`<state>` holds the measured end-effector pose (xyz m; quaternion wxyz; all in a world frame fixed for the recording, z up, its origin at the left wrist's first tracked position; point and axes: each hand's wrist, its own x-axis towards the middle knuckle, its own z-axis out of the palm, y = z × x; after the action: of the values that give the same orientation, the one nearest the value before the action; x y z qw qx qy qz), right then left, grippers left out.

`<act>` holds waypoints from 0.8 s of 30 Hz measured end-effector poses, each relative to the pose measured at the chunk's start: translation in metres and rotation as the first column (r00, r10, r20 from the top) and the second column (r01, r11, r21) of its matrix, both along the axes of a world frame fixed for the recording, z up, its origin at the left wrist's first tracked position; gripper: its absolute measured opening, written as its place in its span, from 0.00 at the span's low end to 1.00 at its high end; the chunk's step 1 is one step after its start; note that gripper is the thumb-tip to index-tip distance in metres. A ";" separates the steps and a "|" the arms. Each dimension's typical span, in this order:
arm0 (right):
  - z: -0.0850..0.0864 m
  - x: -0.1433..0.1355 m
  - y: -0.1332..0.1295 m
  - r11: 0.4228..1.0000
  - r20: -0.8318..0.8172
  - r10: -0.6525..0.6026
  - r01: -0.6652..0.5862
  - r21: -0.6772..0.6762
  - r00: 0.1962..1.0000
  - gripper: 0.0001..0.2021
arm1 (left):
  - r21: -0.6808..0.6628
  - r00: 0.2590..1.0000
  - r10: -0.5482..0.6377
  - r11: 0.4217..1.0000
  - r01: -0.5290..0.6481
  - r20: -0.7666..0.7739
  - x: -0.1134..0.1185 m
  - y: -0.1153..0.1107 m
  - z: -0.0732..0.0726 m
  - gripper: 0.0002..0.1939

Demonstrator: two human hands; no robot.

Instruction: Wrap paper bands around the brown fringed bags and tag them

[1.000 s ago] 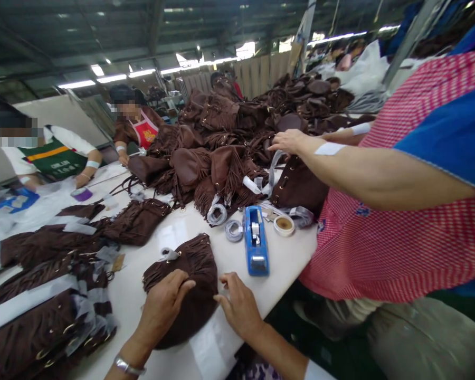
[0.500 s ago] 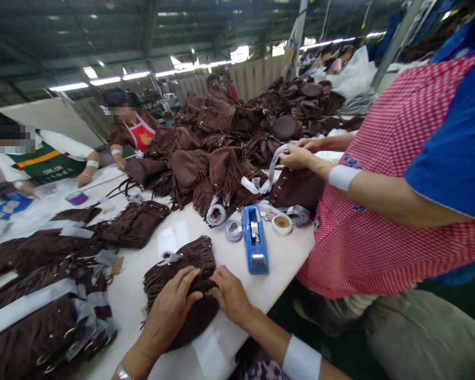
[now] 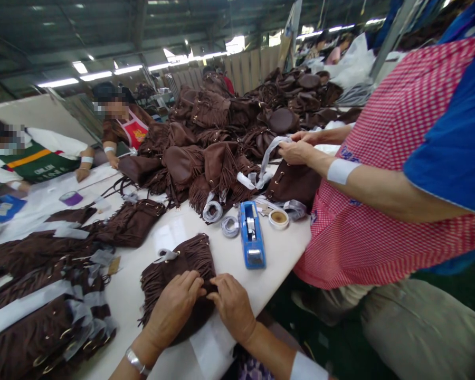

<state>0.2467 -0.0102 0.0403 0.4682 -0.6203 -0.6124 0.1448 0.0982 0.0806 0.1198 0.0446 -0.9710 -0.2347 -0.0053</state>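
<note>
A dark brown fringed bag (image 3: 190, 256) lies on the white table just in front of me. My left hand (image 3: 178, 301) rests over its near part, fingers curled and closed on the brown material. Opposite it, my right hand (image 3: 234, 309) pinches the bag's right edge between thumb and fingers. The two sets of fingertips are close together, and the exact bit they grip is too small to make out. White wrapping (image 3: 167, 255) sits around a ring at the bag's top. Much of the bag's lower half is hidden under my hands.
Beyond the bag stand a blue tape dispenser (image 3: 252, 235), a tape roll (image 3: 279, 219) and coiled wrapped straps (image 3: 230, 226). Brown bags (image 3: 43, 327) lie stacked at left, with a large heap (image 3: 221, 121) behind. At right a co-worker's hands (image 3: 296, 149) hold a wrapped strap.
My right hand has shifted slightly, its thumb and fingers now pinched more tightly at the bag's edge. My left fingers have curled in more. The view has tilted a little.
</note>
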 end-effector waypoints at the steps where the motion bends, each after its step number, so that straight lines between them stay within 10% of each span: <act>1: 0.000 -0.003 -0.001 1.000 0.001 0.006 -0.006 -0.002 1.000 0.11 | -0.008 1.000 0.009 1.000 -0.009 0.011 0.000 0.000 0.001 0.06; 9: 0.005 -0.008 0.011 0.996 -0.026 0.035 -0.036 -0.077 0.999 0.07 | -0.010 0.991 0.041 0.999 -0.040 0.127 0.002 0.000 -0.006 0.05; 13: 0.010 0.003 0.017 0.984 -0.096 0.141 -0.150 -0.094 0.985 0.05 | -0.006 0.925 0.234 0.970 -0.243 0.298 -0.032 -0.014 -0.008 0.15; 17: 0.006 0.018 0.024 0.957 -0.179 0.195 -0.227 -0.182 0.964 0.05 | -0.259 0.482 0.652 0.713 -0.651 0.585 -0.094 -0.059 -0.024 0.26; 19: 0.003 0.022 0.028 0.936 -0.219 0.226 -0.274 -0.220 0.949 0.05 | -0.525 0.308 0.810 0.565 -0.636 0.499 -0.115 -0.080 -0.038 0.28; 24: 0.001 0.022 0.033 0.921 -0.259 0.280 -0.335 -0.199 0.924 0.14 | -0.833 0.308 0.893 0.426 -0.352 0.327 -0.117 -0.088 -0.057 0.32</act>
<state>0.2687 0.0224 0.0417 0.4277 -0.5471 -0.6235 0.3592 -0.0186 -0.0075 0.0633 -0.3817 -0.6305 -0.6027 -0.3058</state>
